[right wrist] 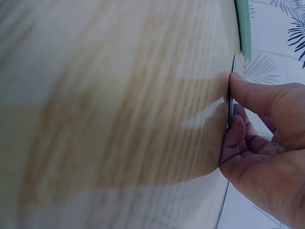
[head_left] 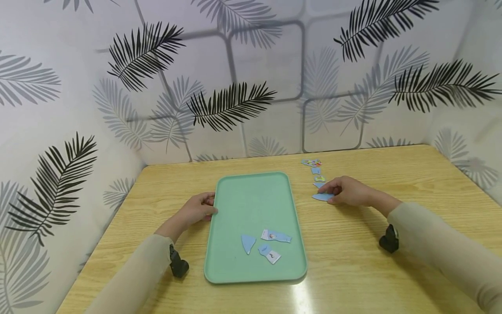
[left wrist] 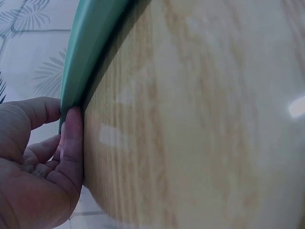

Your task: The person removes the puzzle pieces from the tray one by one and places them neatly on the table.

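Observation:
A green tray (head_left: 251, 209) lies on the table, with three light-blue puzzle pieces near its front end: a pointed one (head_left: 248, 243), a long one (head_left: 276, 236) and a small one with a white end (head_left: 269, 253). My left hand (head_left: 199, 206) grips the tray's left rim, thumb on the edge and fingers low beside it, as the left wrist view shows. Right of the tray, my right hand (head_left: 349, 191) pinches a pointed blue puzzle piece (head_left: 322, 197) at the tabletop. Just beyond it, another blue piece (head_left: 318, 185) is partly hidden by the fingers.
Farther back, several puzzle pieces run in a column: a yellow-marked piece (head_left: 319, 179), a small blue piece (head_left: 316, 171) and a colourful piece (head_left: 312, 163) at the far end. The wooden table (head_left: 364, 270) meets a leaf-patterned wall covering (head_left: 266, 126) at the back.

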{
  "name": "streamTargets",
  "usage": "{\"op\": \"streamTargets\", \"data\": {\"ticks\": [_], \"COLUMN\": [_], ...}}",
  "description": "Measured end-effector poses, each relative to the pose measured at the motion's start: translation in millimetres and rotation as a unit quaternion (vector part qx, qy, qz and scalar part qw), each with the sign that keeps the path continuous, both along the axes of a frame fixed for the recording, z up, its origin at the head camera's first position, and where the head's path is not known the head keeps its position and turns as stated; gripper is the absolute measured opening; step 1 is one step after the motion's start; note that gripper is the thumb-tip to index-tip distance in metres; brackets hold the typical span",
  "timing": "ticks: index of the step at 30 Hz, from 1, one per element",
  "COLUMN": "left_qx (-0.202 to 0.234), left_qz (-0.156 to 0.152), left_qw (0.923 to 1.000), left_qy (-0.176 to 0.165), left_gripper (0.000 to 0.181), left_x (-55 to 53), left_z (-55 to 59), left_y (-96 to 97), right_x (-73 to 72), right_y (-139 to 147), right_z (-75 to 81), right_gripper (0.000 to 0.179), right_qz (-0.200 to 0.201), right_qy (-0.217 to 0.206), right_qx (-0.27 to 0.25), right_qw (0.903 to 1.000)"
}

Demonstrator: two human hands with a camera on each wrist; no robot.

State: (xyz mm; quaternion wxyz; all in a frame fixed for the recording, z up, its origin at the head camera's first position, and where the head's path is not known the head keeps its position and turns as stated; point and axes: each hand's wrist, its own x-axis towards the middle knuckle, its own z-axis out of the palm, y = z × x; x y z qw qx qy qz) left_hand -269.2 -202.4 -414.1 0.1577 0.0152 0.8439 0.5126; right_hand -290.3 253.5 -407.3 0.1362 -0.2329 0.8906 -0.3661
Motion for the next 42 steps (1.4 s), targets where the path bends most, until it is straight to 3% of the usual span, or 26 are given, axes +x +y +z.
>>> {"op": "streamTargets", "data": {"ticks": [27, 34, 42], "left_qx": [0.001, 0.000, 0.003], "left_qz": [-0.002, -0.003, -0.004], "left_qw": [1.0000, 1.0000, 1.0000], "left_qy": [0.001, -0.001, 0.005], "left_gripper": [0.058, 0.059, 0.060], "left_x": [-0.3, -0.7, 1.1], "left_z": [-2.3, -1.3, -0.7], "left_y": [-0.9, -0.3, -0.2], "right_x": [-2.5, 1.1, 5.6], "right_y": [4, 3, -1], "right_z": [-2.9, 2.2, 10.4], "right_gripper": [0.034, 0.037, 0.040], "right_qz": [-0.001, -0.020, -0.047], "right_qy": [-0.005, -0.029, -0.019], "right_qx": [-0.007, -0.027, -0.035], "right_qw": [1.0000, 0.9990, 0.9981]}}
